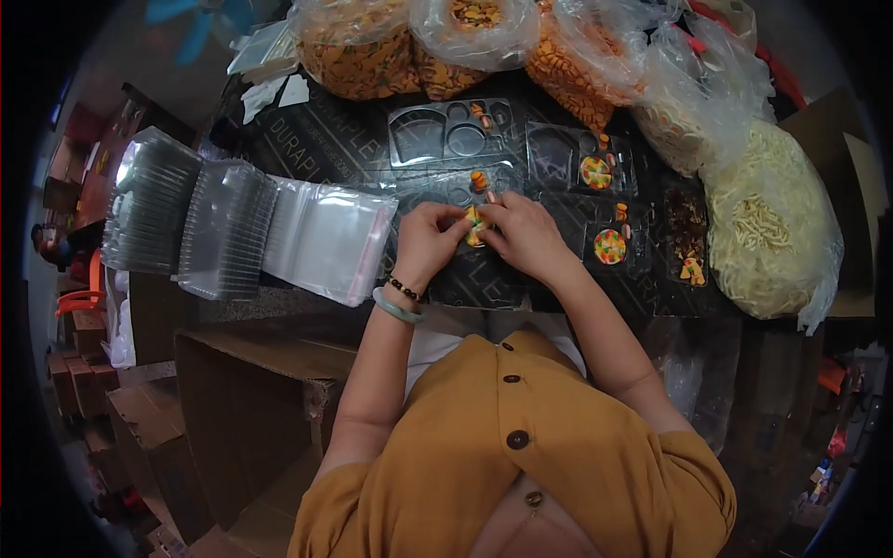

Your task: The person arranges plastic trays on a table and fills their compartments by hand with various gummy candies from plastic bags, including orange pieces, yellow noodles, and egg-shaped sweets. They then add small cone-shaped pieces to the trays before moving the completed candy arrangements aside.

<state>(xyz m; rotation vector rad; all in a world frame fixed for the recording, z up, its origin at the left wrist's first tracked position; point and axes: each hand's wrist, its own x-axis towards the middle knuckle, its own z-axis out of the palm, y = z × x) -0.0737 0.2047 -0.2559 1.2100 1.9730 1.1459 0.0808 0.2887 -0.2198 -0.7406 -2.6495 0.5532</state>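
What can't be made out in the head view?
Round patterned piece, head view: edges covered by fingers of the left hand and right hand; exact grip hidden.
Blue blades, head view: cut off by the top edge.
Dark pieces in the far-right tray, head view: too small and dim.
Open carton, head view: inside partly lost in shadow.

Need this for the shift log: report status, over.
Left hand, right hand: fingertips at colorful disc, partly covering it. Clear tray under the hands. Nothing visible blocking either hand.
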